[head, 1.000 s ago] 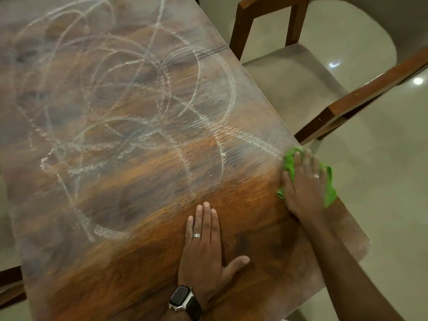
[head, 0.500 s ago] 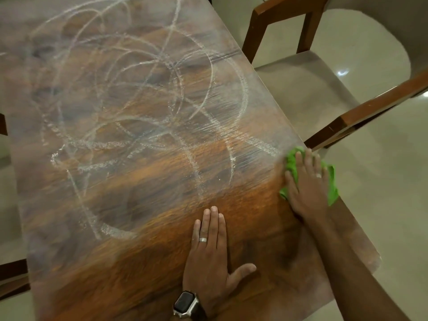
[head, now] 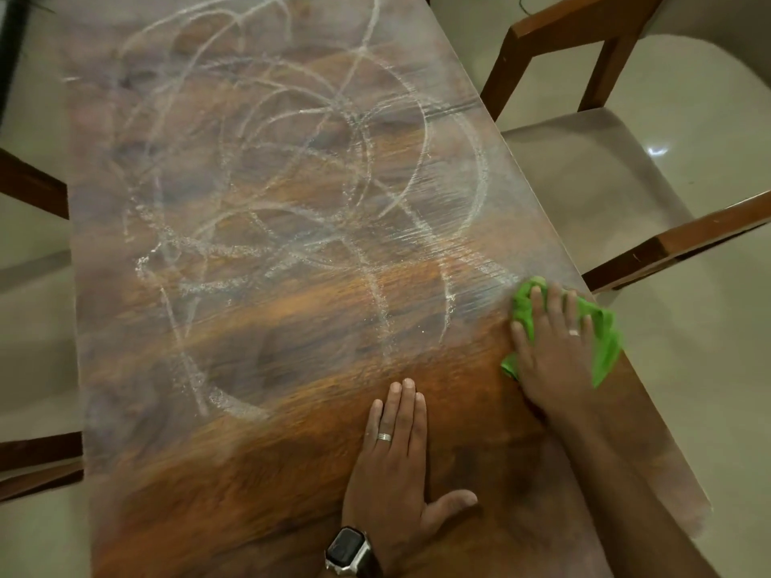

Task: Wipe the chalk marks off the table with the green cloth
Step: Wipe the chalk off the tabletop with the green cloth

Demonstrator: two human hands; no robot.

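A dark wooden table fills most of the view. White chalk marks loop and cross over its far and middle parts; the near strip is bare wood. My right hand lies flat with straight fingers on the green cloth, pressing it down at the table's right edge, by the end of a chalk streak. My left hand rests flat on the bare wood close to me, fingers together, with a ring and a wristwatch on it.
A wooden chair with a pale seat cushion stands close against the table's right side. Parts of another wooden chair show at the left edge. A glossy pale tiled floor surrounds the table.
The view has shifted, so the table sits further right and lower in frame. My right hand with the cloth stays at the right edge, barely moved. My left hand keeps its place.
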